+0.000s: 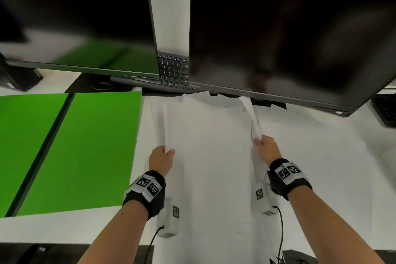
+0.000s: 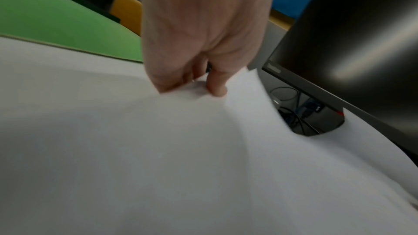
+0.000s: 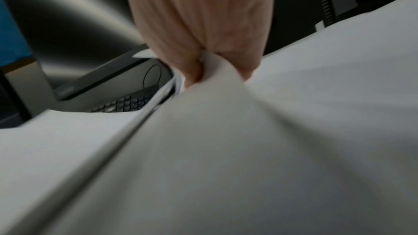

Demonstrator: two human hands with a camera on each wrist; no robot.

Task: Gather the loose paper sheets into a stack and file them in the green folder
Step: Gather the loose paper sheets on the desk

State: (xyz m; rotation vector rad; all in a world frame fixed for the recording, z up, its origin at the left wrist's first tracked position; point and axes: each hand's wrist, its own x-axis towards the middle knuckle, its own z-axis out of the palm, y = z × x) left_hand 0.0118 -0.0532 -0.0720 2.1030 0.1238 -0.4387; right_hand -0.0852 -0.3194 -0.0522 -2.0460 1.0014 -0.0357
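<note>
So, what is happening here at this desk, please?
A person is gathering loose white paper sheets on a white desk. The left hand pinches the left edge of the sheets, and the right hand pinches the right edge, lifting it. The green folder lies open to the left, with no paper on it yet. Two dark monitors and a keyboard stand behind the sheets.

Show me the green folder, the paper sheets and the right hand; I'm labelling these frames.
green folder point(image 1: 85, 146): head view, its open right half.
paper sheets point(image 1: 214, 146): head view, middle of the top sheet.
right hand point(image 1: 266, 148): head view, its back.
</note>
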